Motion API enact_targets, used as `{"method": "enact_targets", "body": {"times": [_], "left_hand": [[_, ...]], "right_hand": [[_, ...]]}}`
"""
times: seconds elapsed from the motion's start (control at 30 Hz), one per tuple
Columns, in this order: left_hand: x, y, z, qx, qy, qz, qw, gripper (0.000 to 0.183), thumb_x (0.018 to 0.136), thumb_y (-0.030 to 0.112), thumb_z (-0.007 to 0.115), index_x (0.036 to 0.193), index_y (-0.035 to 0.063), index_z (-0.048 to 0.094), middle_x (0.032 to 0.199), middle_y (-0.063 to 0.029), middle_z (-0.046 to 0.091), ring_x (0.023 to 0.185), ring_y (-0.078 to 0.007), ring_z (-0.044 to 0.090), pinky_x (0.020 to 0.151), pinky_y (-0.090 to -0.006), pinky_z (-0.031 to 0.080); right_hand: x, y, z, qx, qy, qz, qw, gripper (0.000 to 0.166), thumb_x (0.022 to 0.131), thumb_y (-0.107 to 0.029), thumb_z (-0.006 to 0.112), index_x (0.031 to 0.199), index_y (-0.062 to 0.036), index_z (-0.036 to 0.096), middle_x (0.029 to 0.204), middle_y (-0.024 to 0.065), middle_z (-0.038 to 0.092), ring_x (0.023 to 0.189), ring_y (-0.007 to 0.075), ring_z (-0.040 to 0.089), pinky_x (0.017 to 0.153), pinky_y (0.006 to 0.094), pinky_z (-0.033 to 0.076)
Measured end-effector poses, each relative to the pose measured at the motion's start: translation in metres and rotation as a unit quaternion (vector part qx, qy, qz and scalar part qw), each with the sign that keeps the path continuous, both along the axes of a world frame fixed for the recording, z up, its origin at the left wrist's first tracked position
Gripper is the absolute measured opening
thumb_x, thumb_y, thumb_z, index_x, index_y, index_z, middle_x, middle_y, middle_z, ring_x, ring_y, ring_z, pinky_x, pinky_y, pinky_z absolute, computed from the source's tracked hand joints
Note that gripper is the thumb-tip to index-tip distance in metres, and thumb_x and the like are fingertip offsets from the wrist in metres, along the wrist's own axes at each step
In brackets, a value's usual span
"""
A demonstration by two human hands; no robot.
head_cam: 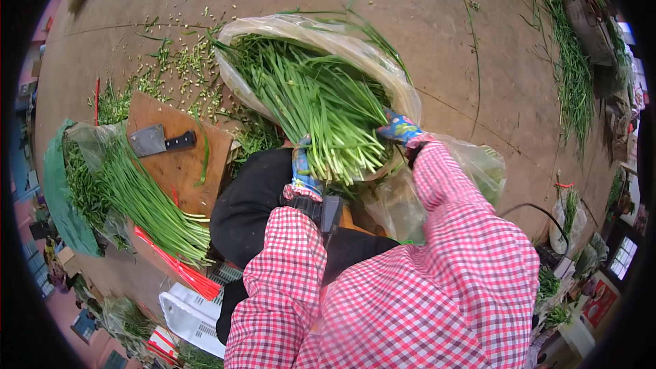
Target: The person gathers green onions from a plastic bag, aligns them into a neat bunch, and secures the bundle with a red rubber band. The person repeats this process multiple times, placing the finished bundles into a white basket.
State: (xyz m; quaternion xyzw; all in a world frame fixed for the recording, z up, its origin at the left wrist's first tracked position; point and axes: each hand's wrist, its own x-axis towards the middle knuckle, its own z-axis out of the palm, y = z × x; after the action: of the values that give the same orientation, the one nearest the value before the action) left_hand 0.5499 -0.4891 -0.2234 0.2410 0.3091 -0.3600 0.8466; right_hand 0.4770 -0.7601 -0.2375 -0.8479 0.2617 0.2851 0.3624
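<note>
A big heap of green garlic chives [328,113] lies in an open clear plastic bag [405,82] before me, pale cut ends towards me. My left hand [303,166], in a blue flowered glove, is at the near left side of the heap, its fingers partly hidden by the stems. At the heap's right edge, beside the bag's rim, is my right hand [402,128] in a matching glove; whether it grips stems or bag I cannot tell. To the left, a cleaver [148,141] with a black handle lies on a wooden board [174,174].
More chives [148,200] lie left of the board, by green plastic [69,195] and red ties [179,266]. A white plastic crate [189,312] stands at lower left. Cut bits [197,61] litter the floor. Loose greens [574,72] lie at far right.
</note>
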Motion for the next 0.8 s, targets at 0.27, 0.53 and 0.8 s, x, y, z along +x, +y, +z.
{"method": "enact_targets", "body": {"times": [0.27, 0.53, 0.8], "left_hand": [[-0.016, -0.003, -0.013, -0.018, -0.027, -0.035, 0.999, 0.032, 0.090, 0.022, 0.056, 0.116, 0.0024, 0.057, 0.102, -0.0139, 0.065, 0.084, -0.0276, 0.066, 0.075, -0.0406, 0.058], [-0.009, -0.006, 0.012, -0.053, 0.032, -0.087, 0.994, 0.030, 0.092, 0.026, 0.053, 0.111, 0.0045, 0.059, 0.101, -0.0125, 0.066, 0.085, -0.0265, 0.065, 0.077, -0.0394, 0.056], [-0.007, -0.001, -0.006, -0.027, 0.086, -0.115, 0.989, 0.031, 0.088, 0.026, 0.059, 0.110, 0.0040, 0.061, 0.090, -0.0136, 0.068, 0.076, -0.0279, 0.067, 0.070, -0.0426, 0.057]], "right_hand": [[-0.010, -0.018, 0.109, -0.053, -0.075, -0.029, 0.995, 0.057, 0.086, -0.047, 0.060, 0.126, -0.0065, 0.054, 0.113, 0.0167, 0.063, 0.099, 0.0279, 0.063, 0.085, 0.0411, 0.049], [0.016, 0.065, 0.111, 0.352, 0.064, 0.052, 0.932, 0.057, 0.091, -0.054, 0.050, 0.121, -0.0064, 0.059, 0.089, 0.0112, 0.064, 0.074, 0.0184, 0.059, 0.064, 0.0355, 0.051], [-0.012, 0.084, 0.057, 0.409, -0.005, 0.021, 0.912, 0.051, 0.099, -0.036, 0.041, 0.139, -0.0050, 0.041, 0.127, 0.0145, 0.057, 0.108, 0.0198, 0.054, 0.095, 0.0330, 0.041]]}}
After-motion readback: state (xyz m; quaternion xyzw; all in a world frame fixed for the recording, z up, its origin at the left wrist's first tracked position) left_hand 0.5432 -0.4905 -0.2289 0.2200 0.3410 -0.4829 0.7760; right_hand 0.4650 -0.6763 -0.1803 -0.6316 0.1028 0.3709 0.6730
